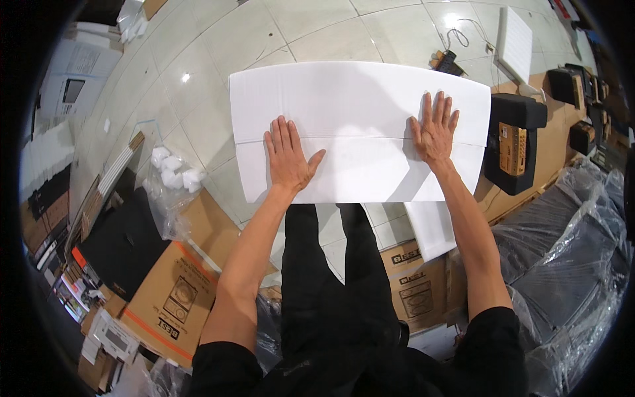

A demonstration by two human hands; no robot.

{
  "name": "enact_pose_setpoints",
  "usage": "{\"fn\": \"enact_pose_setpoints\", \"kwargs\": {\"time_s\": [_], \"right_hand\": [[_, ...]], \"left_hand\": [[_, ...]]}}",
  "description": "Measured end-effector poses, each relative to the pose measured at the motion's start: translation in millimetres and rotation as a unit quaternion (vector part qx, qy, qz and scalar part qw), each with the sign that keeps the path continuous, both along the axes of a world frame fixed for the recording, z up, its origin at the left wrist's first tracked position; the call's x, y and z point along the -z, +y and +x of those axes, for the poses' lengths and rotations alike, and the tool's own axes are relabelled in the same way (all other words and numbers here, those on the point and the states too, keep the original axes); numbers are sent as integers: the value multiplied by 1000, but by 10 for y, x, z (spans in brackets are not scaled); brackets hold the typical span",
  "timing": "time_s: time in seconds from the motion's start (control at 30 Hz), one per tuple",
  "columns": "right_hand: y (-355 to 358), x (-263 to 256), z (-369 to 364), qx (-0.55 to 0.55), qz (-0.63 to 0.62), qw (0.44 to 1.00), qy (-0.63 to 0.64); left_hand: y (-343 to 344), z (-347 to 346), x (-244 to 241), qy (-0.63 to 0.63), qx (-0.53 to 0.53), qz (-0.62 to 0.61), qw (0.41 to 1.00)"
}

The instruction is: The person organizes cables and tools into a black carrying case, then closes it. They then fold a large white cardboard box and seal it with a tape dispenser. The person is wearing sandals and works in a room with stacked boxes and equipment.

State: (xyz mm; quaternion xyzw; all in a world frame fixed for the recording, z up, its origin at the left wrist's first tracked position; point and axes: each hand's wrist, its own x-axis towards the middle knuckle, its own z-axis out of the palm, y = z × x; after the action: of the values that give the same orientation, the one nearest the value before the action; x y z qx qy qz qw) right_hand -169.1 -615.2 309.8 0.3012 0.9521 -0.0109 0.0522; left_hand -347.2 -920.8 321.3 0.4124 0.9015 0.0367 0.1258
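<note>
A large white cardboard box (357, 104) lies before me, its two top flaps meeting along a seam that runs from side to side. My left hand (289, 161) rests flat on the left part of the top, across the seam, with its thumb spread. On the right part lies my right hand (434, 129), palm down, fingers spread and pointing away from me. Neither hand grips anything. What is inside the box is hidden.
Black speakers (513, 144) stand at the right on brown cardboard. Plastic-wrapped dark items (560, 268) fill the lower right. Printed brown boxes (171, 302) flank my legs. A bag with white foam pieces (173, 168) is at the left; a power strip (446, 62) lies beyond the box.
</note>
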Motion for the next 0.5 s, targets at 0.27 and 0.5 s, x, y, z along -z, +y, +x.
{"fn": "enact_pose_setpoints", "kwargs": {"time_s": [0.27, 0.5], "right_hand": [[8, -50, 4, 20, -24, 999, 15], [88, -107, -57, 19, -45, 998, 49]], "left_hand": [[167, 118, -34, -5, -8, 64, 998], [1293, 646, -142, -77, 193, 68, 976]]}}
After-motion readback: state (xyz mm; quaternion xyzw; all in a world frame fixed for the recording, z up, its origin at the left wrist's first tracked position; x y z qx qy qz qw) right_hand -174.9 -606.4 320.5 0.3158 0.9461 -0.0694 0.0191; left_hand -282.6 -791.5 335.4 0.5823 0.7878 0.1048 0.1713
